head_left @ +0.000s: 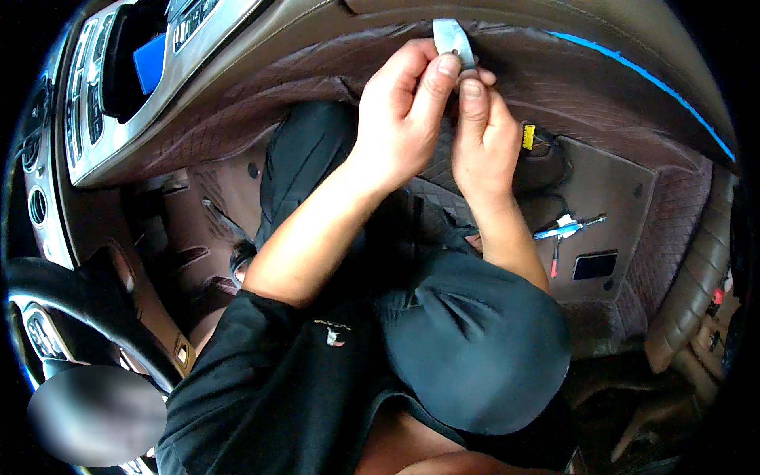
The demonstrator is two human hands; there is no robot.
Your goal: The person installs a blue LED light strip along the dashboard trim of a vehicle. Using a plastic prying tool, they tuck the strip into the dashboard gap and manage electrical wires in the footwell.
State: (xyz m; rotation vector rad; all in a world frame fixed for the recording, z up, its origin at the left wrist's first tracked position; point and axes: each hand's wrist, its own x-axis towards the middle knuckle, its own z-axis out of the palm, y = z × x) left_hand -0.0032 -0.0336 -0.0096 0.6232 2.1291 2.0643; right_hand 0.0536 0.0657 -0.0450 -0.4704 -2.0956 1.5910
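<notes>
In front of the brown stitched trim panel (538, 63) I hold up a small flat pale-grey piece (452, 36) with a little hole in it. My left hand (404, 111) pinches it, the thumb lying on its face near the hole. Closed just below is my right hand (485, 142), thumb and fingers gripping the lower end, which they mostly cover. Along the panel's edge to the right runs a bright blue strip (649, 83). The exact kind of the grey piece I cannot make out.
The car's footwell mat (617, 174) bears a phone (595, 265), a blue-handled tool (558, 229), a red-handled tool (554, 264) and dark cable with a yellow tag (528, 137). At left are the steering wheel (87, 305) and centre console (87, 150); a seat side (689, 293) borders the right.
</notes>
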